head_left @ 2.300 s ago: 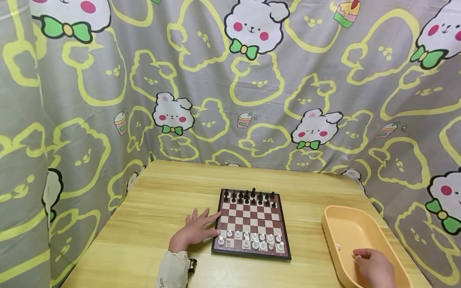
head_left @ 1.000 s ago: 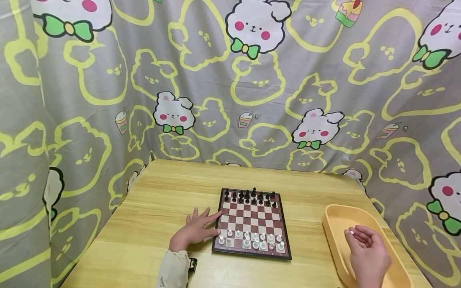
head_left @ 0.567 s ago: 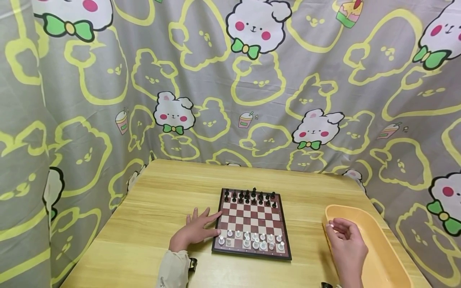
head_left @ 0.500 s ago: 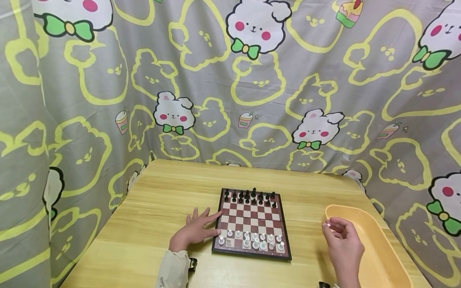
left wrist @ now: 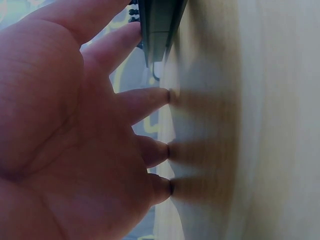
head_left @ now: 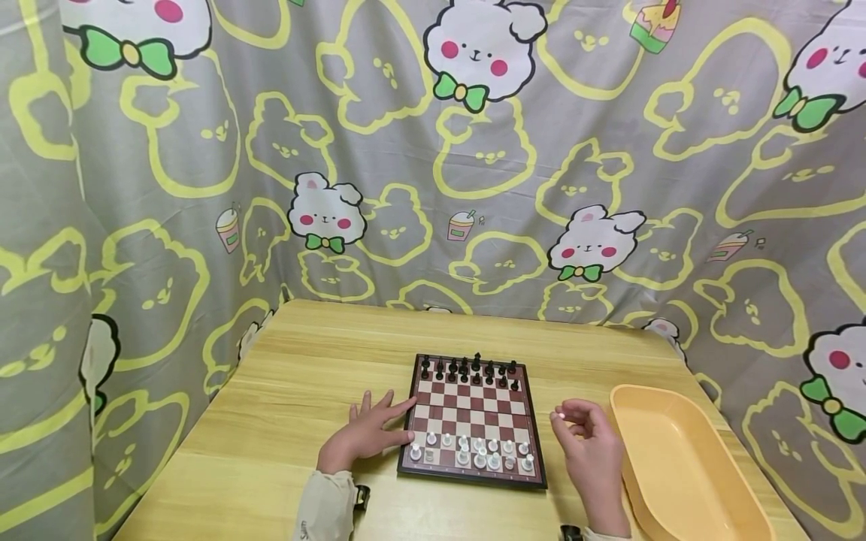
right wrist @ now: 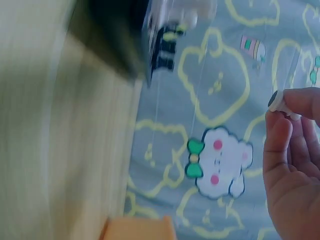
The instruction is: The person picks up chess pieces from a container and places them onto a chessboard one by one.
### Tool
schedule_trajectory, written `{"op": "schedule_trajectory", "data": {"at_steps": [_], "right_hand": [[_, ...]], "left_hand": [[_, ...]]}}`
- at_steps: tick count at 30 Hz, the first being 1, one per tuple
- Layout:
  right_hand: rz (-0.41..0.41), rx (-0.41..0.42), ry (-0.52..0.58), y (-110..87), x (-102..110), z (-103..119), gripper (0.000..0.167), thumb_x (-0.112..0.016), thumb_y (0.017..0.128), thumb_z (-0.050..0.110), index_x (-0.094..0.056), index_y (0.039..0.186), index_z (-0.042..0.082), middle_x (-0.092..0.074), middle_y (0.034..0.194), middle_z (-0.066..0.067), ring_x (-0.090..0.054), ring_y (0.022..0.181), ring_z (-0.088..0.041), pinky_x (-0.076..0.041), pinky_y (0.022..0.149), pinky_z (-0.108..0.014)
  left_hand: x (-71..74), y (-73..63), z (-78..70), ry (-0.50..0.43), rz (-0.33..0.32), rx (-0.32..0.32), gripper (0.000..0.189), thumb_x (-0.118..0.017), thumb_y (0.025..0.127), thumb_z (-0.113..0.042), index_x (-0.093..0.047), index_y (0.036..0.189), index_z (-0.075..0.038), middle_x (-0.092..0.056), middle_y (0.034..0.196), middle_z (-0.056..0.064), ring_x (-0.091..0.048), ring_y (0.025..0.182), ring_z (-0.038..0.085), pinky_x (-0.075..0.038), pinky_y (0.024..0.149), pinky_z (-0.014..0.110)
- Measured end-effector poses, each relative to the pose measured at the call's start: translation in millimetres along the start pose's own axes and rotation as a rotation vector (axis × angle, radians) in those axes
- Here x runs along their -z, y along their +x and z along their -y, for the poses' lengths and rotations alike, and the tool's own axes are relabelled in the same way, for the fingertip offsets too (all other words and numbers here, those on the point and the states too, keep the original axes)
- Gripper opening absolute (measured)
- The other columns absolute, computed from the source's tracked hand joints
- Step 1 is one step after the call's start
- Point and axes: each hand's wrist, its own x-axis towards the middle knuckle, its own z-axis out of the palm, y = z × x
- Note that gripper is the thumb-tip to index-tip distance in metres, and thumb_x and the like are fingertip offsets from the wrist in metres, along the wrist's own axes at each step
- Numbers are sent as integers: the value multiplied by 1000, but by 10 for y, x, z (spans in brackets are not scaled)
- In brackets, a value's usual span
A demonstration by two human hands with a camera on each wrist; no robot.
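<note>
A folding chessboard (head_left: pixel 473 406) with a dark rim lies on the wooden table. Black chess pieces (head_left: pixel 476 362) stand in two rows along its far side, and white chess pieces (head_left: pixel 480 458) in two rows along the near side, with a gap in the nearest row. My left hand (head_left: pixel 361 439) has its fingers spread, thumb and index fingertip touching the board's left edge; in the left wrist view the other fingertips rest on the table. Just right of the board, my right hand (head_left: pixel 594 451) pinches a white chess piece (right wrist: pixel 276 101) between thumb and fingers, its dark base showing in the right wrist view.
An orange-yellow tray (head_left: pixel 676 443) stands on the table at the right, beside my right hand. A grey curtain (head_left: pixel 379 150) with cartoon animals hangs round the table's back and sides.
My right hand has picked the white chess piece out of the tray and carried it left, over the rim, towards the board. The left hand has stayed at the board's edge.
</note>
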Motion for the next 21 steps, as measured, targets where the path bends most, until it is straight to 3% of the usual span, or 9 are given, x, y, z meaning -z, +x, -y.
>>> {"op": "schedule_trajectory", "data": {"at_steps": [2,12,16,21], "right_hand": [[27,11,9,-23,-72,37,25,-81,81,-12,-70,100,0,-76,91,-11,-61,68,-1,-50,61,-11],[138,86,55,-104,-412,196,27,-81,80,-12,-69,100,3,-75,88,-8,-59,65,-7,-50,57,-16],[177,106,51,-120,-534,273,30,-81,80,-12,-68,101,4,-74,88,-4,-59,66,-7,-51,59,-16],[224,135,73,-137,-679,345,29,-81,80,-10,-68,100,6,-74,89,-4,-61,69,-7,-53,62,-18]], "left_hand": [[-25,17,45,1,-6,0,71,-66,97,-53,-42,159,-31,-14,169,24,16,149,58,16,113,75],[24,-43,-34,-27,3,-13,70,-66,98,-52,-43,159,-28,-15,168,29,14,148,61,16,112,76],[-6,-10,18,-8,-2,6,70,-66,97,-53,-42,160,-32,-13,170,23,16,150,57,15,114,74],[-28,19,68,-9,-16,-8,71,-67,96,-55,-44,159,-31,-15,169,24,15,150,58,14,113,75]]}}
